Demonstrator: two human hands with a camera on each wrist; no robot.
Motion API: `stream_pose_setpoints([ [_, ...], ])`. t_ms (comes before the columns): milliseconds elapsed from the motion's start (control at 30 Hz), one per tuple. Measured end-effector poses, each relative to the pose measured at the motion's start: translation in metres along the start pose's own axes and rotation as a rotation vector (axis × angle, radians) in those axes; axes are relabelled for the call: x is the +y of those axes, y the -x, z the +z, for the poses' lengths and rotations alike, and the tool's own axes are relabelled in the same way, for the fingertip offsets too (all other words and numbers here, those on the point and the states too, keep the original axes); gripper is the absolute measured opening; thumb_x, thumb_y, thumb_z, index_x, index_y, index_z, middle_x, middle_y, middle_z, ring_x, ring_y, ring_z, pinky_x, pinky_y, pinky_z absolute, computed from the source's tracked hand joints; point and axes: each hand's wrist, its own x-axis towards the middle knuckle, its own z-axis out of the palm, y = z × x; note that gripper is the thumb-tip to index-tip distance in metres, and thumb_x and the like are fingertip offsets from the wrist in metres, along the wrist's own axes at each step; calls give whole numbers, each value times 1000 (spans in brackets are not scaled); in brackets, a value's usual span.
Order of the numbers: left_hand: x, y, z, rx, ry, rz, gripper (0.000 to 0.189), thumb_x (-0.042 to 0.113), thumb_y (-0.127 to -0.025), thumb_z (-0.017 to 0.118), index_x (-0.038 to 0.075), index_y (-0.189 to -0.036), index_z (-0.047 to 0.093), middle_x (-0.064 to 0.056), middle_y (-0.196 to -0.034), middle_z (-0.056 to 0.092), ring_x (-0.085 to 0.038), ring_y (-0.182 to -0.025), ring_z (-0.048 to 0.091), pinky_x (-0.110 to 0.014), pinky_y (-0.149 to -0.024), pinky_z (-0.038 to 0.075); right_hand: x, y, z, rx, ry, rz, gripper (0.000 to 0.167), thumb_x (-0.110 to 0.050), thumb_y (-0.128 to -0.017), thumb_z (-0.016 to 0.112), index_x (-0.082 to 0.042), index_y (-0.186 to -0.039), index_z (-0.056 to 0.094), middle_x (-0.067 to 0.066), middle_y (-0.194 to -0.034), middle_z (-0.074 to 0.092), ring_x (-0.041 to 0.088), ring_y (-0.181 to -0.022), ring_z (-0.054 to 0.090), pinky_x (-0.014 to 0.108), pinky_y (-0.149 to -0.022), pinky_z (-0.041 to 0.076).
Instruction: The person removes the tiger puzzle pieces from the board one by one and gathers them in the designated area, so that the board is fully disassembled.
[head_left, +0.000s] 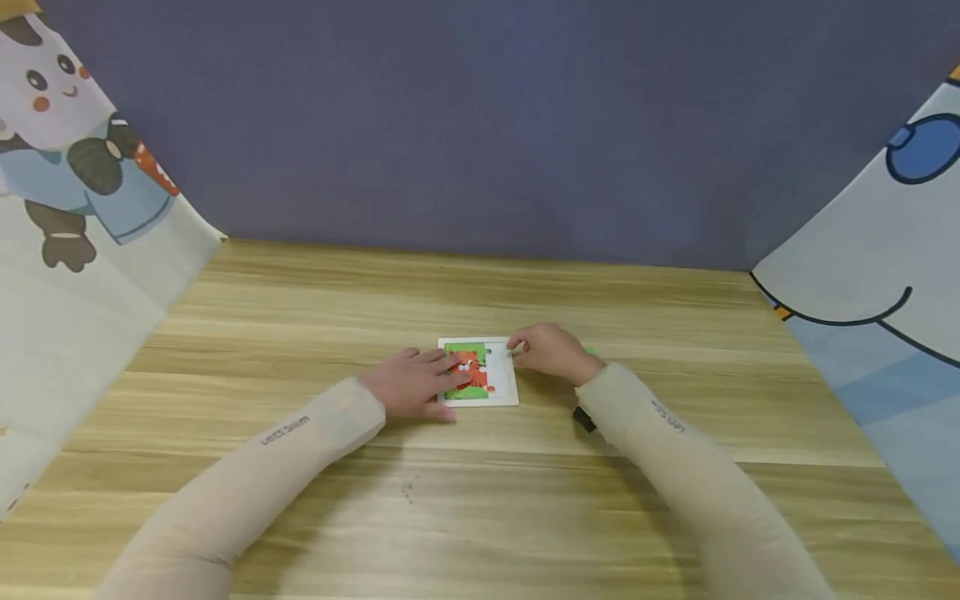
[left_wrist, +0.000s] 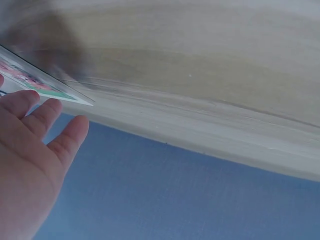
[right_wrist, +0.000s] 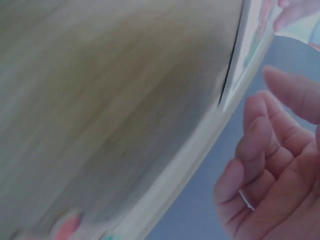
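High head view is facing forward-down; close wrist views are sharing a square white-framed tiger puzzle [head_left: 483, 375], upper corners.

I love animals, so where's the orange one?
In the head view, the orange animal is on the left part of the white board, partly covered by the left hand.

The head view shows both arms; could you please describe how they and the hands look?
The left sleeve and right sleeve are pale beige, long to the wrist, each with small dark lettering; the left hand and right hand are bare, without gloves.
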Motion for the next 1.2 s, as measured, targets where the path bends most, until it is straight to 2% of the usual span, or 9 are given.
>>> stream_pose_setpoints([
  [100, 0, -1, 0, 21, -9, 16, 70, 59, -93, 46, 20, -150, 35, -10, -154, 30, -31, -139, 30, -52, -105, 34, -9, -7, 4, -12, 67, 5, 28, -12, -86, 69, -6, -114, 69, 4, -89, 69, 12, -69, 54, 30, -69, 48],
  [267, 1, -3, -2, 24, -15, 23, 70, 60, -93, 45, 20, -150, 34, -10, -154, 30, -31, -139, 30, -53, -104, 35, -21, -14, 7, -28, 143, 21, 30, -11, -87, 65, -7, -116, 69, 6, -105, 70, 14, -73, 52, 32, -75, 49],
  [333, 1, -3, -3, 7, -7, 16, 71, 60, -93, 44, 20, -151, 34, -10, -155, 29, -32, -139, 30, -53, -105, 34, -24, -15, 8, -28, 153, 28, 30, -11, -87, 64, -8, -116, 70, 7, -116, 67, 16, -81, 56, 35, -81, 50],
  [467, 2, -5, -5, -12, -11, 13, 71, 60, -93, 44, 20, -151, 33, -10, -156, 27, -32, -140, 28, -53, -105, 33, -27, -18, 9, -34, 158, 54, 30, -11, -88, 64, -9, -118, 69, 7, -122, 65, 20, -100, 61, 38, -88, 50],
  [600, 1, -7, -3, -19, -12, 6, 72, 62, -92, 44, 22, -152, 31, -11, -155, 27, -31, -140, 28, -53, -106, 33, -30, -21, 10, -44, 170, 69, 31, -12, -89, 64, -9, -119, 68, 7, -123, 64, 25, -113, 59, 41, -93, 48],
  [933, 1, -9, 1, -50, 23, -38, 72, 63, -92, 44, 23, -151, 33, -12, -155, 28, -31, -141, 26, -51, -108, 31, -33, -25, 13, -47, 203, 72, 28, -13, -87, 66, -10, -114, 71, 7, -120, 66, 26, -113, 58, 43, -92, 48],
  [1200, 2, -7, 1, -46, 21, -38, 71, 61, -93, 43, 23, -151, 32, -13, -156, 26, -31, -142, 25, -52, -108, 31, -34, -29, 14, -65, 135, 138, 29, -13, -87, 66, -9, -115, 71, 7, -122, 65, 25, -112, 59, 41, -92, 47],
])
